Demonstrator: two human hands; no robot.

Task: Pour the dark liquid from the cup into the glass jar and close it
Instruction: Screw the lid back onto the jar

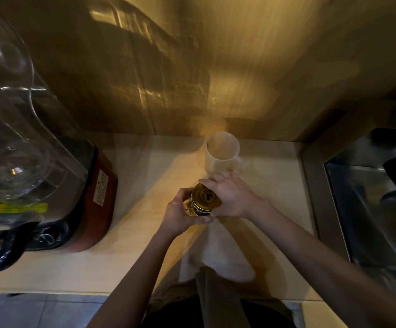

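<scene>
at the centre of the frame the jar (198,205) stands on the table (145,166), its gold lid (205,196) on top. the left hand (180,214) is wrapped around the jar's glass side, and the right hand (230,197) is clamped on the lid's right edge. just above them the white cup (223,152) stands upright. a blender (38,174) fills the left of the frame, a sink (369,209) the right.

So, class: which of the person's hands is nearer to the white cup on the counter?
The right. The right hand grips the jar's gold lid just in front of the white cup. The left hand holds the glass jar, farther from the cup.
</scene>
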